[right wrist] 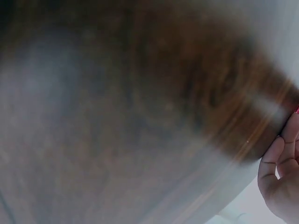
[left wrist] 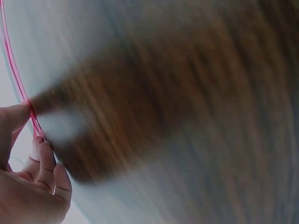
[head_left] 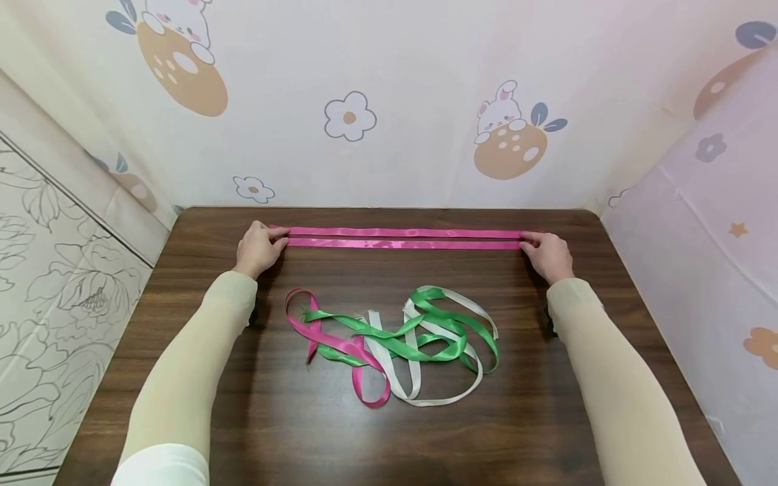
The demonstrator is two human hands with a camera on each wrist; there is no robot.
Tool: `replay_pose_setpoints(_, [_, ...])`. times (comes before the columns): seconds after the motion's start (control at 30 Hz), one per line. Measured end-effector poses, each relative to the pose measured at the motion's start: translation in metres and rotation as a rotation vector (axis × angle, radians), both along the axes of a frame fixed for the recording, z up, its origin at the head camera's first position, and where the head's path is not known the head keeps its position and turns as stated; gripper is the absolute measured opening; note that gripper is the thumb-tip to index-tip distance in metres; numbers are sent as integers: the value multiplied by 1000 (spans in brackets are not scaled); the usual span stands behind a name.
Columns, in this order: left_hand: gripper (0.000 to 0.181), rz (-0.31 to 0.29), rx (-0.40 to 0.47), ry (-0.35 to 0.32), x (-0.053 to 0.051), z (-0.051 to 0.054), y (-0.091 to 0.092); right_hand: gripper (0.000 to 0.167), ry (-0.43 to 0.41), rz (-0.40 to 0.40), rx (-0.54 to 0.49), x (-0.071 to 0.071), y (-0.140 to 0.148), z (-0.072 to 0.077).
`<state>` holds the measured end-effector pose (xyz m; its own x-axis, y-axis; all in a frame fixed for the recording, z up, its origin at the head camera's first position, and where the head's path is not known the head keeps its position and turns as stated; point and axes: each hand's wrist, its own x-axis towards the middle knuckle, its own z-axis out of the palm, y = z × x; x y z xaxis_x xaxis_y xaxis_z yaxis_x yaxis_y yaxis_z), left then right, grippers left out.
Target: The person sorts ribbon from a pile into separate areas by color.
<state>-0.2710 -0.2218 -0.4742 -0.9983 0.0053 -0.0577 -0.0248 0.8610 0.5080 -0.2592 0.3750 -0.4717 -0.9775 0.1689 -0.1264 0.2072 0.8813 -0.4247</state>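
Two straight pink ribbon strips (head_left: 401, 244) run side by side across the back of the wooden table (head_left: 255, 432), a narrow gap between them. At their left ends my left hand (head_left: 258, 248) holds them, thumb by the nearer strip and fingers by the farther one. The left wrist view shows the hand (left wrist: 35, 182) with bent fingers and the pink ribbon (left wrist: 16, 77) at thumb and fingertips. My right hand (head_left: 549, 256) holds the right ends. In the right wrist view only part of that hand (right wrist: 282, 172) shows, and its fingertips are cut off.
A loose tangle of green ribbon (head_left: 446, 351), white ribbon (head_left: 450, 402) and pink ribbon (head_left: 340, 343) lies mid-table, between the forearms. Behind the table's back edge hangs a patterned curtain (head_left: 413, 155). Another printed cloth (head_left: 717, 270) borders the right side.
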Motion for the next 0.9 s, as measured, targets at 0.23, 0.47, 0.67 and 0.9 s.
replay_pose_setpoints(0.23, [36,24,12,-8,-2,-1,1,45,-19,-26,-9,-1,0,-1])
replay_pose_setpoints(0.47, [34,69,34,4,-3,0,2,40,19,-52,-34,-2,-1,1])
replay_pose_setpoints(0.67, [35,78,23,-5,-1,2,3,38,40,-47,-52,-3,-1,2])
replay_pose_setpoints(0.9, [34,89,39,-20,1,1,4,38,47,-43,-74,-2,0,1])
